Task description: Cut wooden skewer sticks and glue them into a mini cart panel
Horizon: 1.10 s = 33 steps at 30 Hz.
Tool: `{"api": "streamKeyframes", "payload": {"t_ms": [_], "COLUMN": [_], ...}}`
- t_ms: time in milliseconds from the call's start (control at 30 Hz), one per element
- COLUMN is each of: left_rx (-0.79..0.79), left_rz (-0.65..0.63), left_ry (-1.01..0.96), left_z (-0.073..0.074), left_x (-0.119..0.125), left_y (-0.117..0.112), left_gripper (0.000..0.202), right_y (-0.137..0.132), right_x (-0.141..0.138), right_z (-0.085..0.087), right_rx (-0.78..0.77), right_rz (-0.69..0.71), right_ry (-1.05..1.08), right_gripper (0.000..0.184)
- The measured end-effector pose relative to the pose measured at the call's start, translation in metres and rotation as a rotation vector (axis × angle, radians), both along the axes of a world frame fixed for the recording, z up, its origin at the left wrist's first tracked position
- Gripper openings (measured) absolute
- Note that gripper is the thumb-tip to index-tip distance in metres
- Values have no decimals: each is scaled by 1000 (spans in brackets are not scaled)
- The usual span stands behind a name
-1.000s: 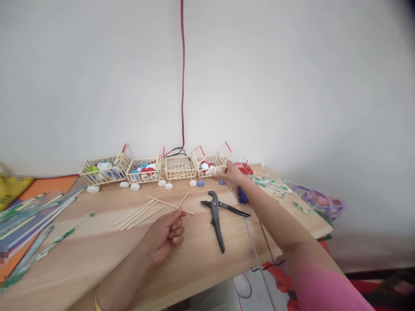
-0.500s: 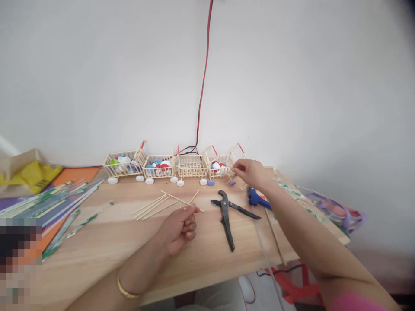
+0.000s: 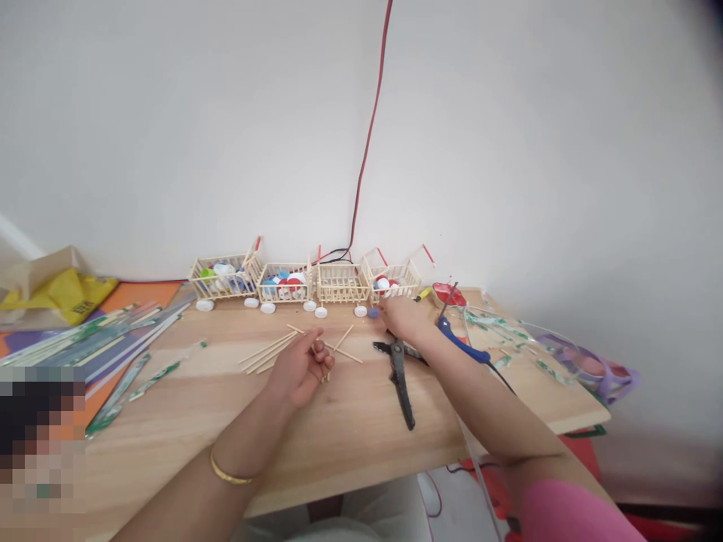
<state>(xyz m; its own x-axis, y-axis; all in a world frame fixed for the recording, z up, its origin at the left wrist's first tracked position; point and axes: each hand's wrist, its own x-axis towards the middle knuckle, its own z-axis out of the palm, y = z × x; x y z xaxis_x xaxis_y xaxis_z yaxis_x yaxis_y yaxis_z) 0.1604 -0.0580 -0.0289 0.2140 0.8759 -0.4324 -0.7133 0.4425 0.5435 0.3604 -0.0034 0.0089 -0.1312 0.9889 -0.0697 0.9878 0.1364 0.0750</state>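
Note:
My left hand [image 3: 302, 367] hovers low over the table with its fingers curled in, beside several thin wooden sticks [image 3: 265, 354]. What it holds, if anything, is too small to make out. My right hand [image 3: 405, 319] reaches forward with bent fingers, close to the blue wheel [image 3: 373, 312] of the rightmost stick cart [image 3: 400, 283]. Its fingertips are partly hidden. Under my right wrist lies a black-handled cutter [image 3: 400, 376]. Three more little carts stand in the row: one bare inside [image 3: 343, 283], and two with bottle caps [image 3: 285, 284] [image 3: 226, 277].
Right of my forearm lies a blue glue gun [image 3: 460, 342], with a red dish [image 3: 450, 293] behind it. Green-and-white wrappers [image 3: 497, 324] and a purple bag [image 3: 607, 373] are farther right. Wrapped sticks [image 3: 124, 339] and a yellow bag [image 3: 71, 293] occupy the left. A red-and-black cable [image 3: 370, 143] hangs down the wall.
My right hand has moved left and down from the rightmost cart's right end to near its left wheel, over the cutter. My left hand has shifted slightly left. The view has turned a little.

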Motion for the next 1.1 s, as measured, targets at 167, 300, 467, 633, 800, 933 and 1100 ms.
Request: {"api": "streamKeyframes", "payload": {"t_ms": [167,300,467,633,800,933,1100], "left_rx": [-4,-5,-24,-13,7,54,177], "left_rz": [-18,5,22,17,114,286,319], "left_ry": [23,20,47,29,-12,-40,-66], "left_z": [-3,-5,-9,-13,-11,-5,0], "left_x": [3,5,7,8,7,2,-13], "left_y": [-2,-3,-3,-4,-2,4,14], "left_gripper": [5,8,10,10,7,15,14], "right_y": [-1,-6,0,33,73,94,109], "right_x": [-5,-30,-78,-136,-180,-194,-194], "right_z": [-6,2,33,72,83,79,72], "right_rx": [40,47,197,224,-32,-178,-302], "right_rz": [35,281,609,699,642,667,727], "right_ry": [39,188,345,22,-247,-307,-341], "right_gripper": [28,23,20,22,36,43,58]}}
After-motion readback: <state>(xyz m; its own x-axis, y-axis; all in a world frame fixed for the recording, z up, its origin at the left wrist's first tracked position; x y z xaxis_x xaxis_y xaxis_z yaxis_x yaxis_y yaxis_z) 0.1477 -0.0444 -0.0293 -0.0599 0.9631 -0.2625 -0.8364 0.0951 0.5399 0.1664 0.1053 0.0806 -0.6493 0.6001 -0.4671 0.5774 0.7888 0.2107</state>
